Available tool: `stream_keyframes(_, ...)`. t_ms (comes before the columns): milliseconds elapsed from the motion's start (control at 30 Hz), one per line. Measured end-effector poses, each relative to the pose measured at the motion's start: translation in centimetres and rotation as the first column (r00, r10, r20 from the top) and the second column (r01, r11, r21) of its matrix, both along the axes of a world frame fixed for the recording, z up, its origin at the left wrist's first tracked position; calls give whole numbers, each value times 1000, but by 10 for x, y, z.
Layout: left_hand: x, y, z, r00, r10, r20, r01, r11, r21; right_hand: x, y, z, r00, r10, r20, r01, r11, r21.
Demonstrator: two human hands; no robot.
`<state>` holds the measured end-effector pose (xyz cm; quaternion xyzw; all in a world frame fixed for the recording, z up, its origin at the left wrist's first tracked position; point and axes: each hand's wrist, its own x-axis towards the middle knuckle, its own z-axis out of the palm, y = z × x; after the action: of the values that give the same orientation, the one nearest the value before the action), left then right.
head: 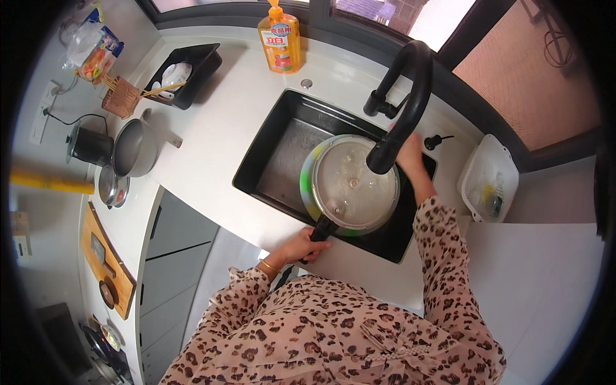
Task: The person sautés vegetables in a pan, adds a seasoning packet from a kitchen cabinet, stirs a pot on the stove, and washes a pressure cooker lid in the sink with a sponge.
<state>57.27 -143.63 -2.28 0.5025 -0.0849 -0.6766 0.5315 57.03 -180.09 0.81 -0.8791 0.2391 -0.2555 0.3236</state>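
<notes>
In the head view my left hand [301,247] grips the black handle [323,227] of a metal pressure-cooker lid [356,180]. The round lid lies inner side up over the sink [284,168], with water on its surface. Under it shows the rim of a green, yellow and white round basin [308,185]. My right hand [409,147] is raised beside the black faucet [417,86], partly hidden behind its curved spout; what its fingers touch cannot be told. The spout's end is above the lid's right part.
An orange dish-soap bottle [280,43] stands behind the sink. A white plastic basket [490,183] is at the right. Leftward are a black tray [185,77] with a bowl, a grey pot [134,147], and a wooden board [108,262] bearing a cleaver [102,252].
</notes>
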Motion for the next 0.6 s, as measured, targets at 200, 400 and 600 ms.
stream_keyframes(200, 4, -2, 39, 986, -46, -162, 42, 999, -26, 38, -176, -61, 977, -121, -177, 128, 991, 27)
stream_keyframes(400, 4, 6, 56, 986, -6, -169, 15, 998, 54, 53, -86, 15, 974, -18, -228, -37, 972, -231)
stream_keyframes(600, 11, 5, 60, 994, 16, -107, -7, 997, 77, -21, 25, -9, 895, 406, -186, -383, 912, 148)
